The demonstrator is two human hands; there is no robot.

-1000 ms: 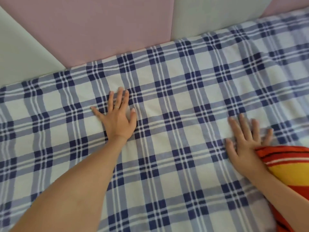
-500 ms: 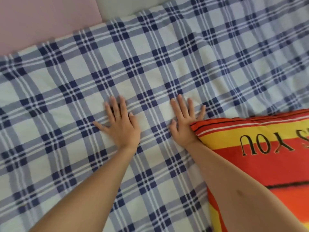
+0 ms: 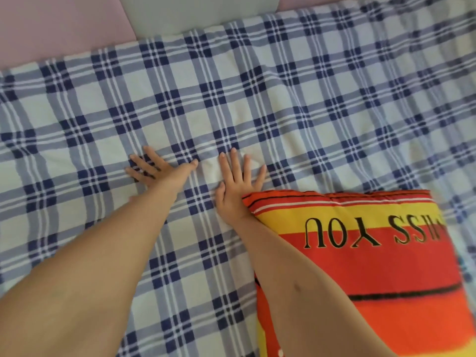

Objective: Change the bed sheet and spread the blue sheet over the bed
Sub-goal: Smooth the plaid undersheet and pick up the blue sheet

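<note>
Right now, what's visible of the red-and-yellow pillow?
The pillow is soft printed fabric: red, orange and yellow bands, thin black and white lines, black letters "ISS YOU" upside down. It lies flat on the blue checked sheet at lower right, cut off by the frame. The right arm lies across its left edge.

Red, orange and yellow striped pillow [image 3: 373, 266] with upside-down black lettering, lying flat toward the near right side of the bed [image 3: 334, 104]. Pink wall panel [image 3: 51, 27] and white wall panel [image 3: 201, 14] side by side along its far edge.
</note>
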